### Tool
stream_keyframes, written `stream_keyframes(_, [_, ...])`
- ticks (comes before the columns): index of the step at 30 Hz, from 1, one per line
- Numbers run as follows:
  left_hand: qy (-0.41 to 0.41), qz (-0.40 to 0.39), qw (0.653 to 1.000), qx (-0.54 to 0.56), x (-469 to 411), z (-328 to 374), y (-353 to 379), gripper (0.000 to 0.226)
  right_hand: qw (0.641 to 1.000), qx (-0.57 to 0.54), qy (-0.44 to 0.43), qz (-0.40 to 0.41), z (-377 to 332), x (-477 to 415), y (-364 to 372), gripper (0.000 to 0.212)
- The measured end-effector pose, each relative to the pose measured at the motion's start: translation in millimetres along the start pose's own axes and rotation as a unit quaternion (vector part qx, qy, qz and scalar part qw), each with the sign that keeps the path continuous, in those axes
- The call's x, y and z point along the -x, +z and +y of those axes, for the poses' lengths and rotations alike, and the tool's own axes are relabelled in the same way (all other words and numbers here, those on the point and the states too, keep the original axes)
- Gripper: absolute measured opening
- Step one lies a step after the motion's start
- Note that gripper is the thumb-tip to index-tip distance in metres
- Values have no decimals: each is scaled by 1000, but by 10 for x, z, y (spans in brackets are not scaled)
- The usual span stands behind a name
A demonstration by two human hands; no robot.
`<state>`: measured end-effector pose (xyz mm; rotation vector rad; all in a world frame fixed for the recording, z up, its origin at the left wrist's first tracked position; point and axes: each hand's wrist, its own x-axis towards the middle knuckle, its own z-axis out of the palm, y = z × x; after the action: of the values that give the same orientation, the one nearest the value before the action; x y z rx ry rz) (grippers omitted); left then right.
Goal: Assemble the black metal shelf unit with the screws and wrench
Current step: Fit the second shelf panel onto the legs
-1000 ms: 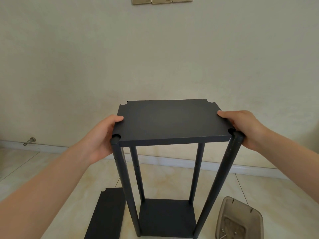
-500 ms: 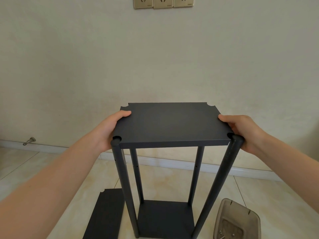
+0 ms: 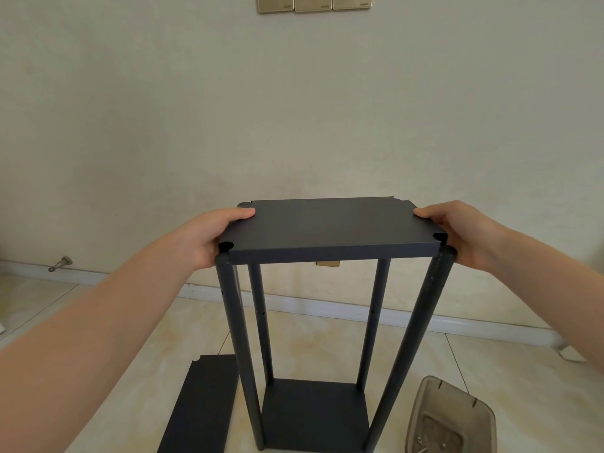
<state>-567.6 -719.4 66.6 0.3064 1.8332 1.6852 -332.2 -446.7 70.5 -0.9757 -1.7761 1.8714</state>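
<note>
four upright posts (image 3: 368,325) under top shelf (image 3: 330,226), long axis left-right. left hand (image 3: 209,235), right hand (image 3: 457,233) clamped on shelf's ends, thumbs on top. spare panel (image 3: 202,407) left of posts.

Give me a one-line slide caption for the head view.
Left hand and right hand hold the top shelf panel on four upright posts.

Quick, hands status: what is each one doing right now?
Left hand: closed on the left edge of the top shelf panel, thumb on top.
Right hand: closed on the panel's right edge, fingers on top.
</note>
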Motion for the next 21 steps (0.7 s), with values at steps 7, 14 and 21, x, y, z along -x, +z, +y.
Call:
stream_keyframes(7, [-10,6,1000,1,-76,14,-22,16,999,1,11,-37,28,-113,-63,26])
stream_keyframes(14, [-17,13,1000,0,-152,22,-37,15,995,88,-56,9,19,-391,-96,21])
stream_keyframes(21, [-25,20,999,-7,-196,32,-46,18,944,251,-197,-87,-65,-721,-71,55])
